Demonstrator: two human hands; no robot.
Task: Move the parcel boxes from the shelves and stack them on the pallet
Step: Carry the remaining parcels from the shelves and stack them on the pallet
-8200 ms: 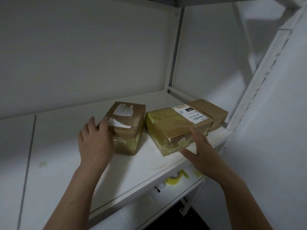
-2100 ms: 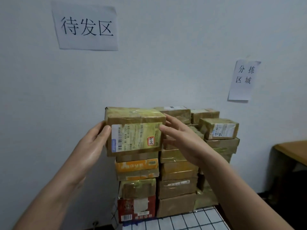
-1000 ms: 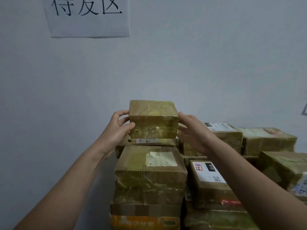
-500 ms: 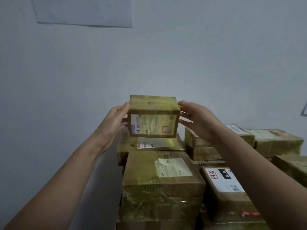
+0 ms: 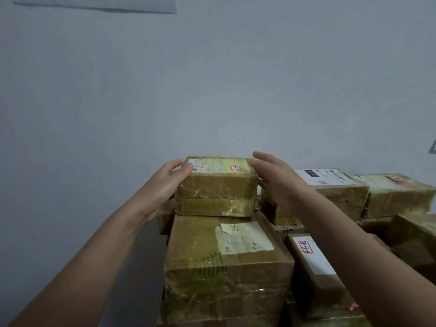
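A pale wall (image 5: 212, 90) fills most of the view, with the lower edge of a paper sheet (image 5: 94, 3) at the top left. Against it rises a stack of taped brown boxes. Nearest is a large box (image 5: 224, 263) with a torn white label on top. Just to its right lies a narrow box (image 5: 311, 263) whose label bears a red-ringed mark, partly hidden by the right forearm. Behind that sit a white-labelled box (image 5: 330, 185) and, further right, another taped box (image 5: 396, 194).

At the back of the left column, close to the wall, the parcel (image 5: 217, 180) rests on a flat box (image 5: 214, 207). Its long axis runs left to right, along the wall. Its label faces up, barcode at the left end and red-ringed mark at the right.

The left hand (image 5: 165, 182) grips the parcel's left end, fingers curled behind it and thumb on the top corner. The right hand (image 5: 276, 178) is at the right end with fingers straight and spread; whether it touches is unclear.

Half a second ago both hands held the parcel in the air with its label facing the camera; it is now tipped label-up and set down.
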